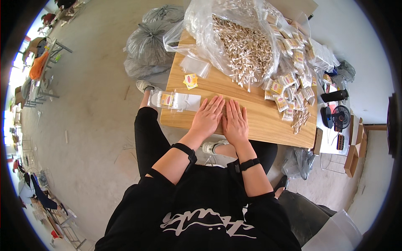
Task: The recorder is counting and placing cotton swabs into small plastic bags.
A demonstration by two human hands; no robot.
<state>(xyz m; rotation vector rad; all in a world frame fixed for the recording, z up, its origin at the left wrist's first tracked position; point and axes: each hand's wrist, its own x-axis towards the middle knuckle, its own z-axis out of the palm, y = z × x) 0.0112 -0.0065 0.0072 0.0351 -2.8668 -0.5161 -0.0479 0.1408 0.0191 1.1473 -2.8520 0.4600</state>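
Note:
My left hand and my right hand lie side by side near the table's front edge, fingers stretched out and flat. In the narrow gap between them shows a small row of thin sticks, apparently cotton swabs; my palms and fingers hide the rest. Left of my left hand is a clear plastic packet of cotton swabs with a yellow label, beside a white piece. Yellow-and-white cards and clear plastic sleeves lie farther back.
A large clear bag of loose cotton swabs covers the back of the wooden table. Filled packets pile up on the right, near loose swabs. Grey bags stand on the floor; a small fan is farther right.

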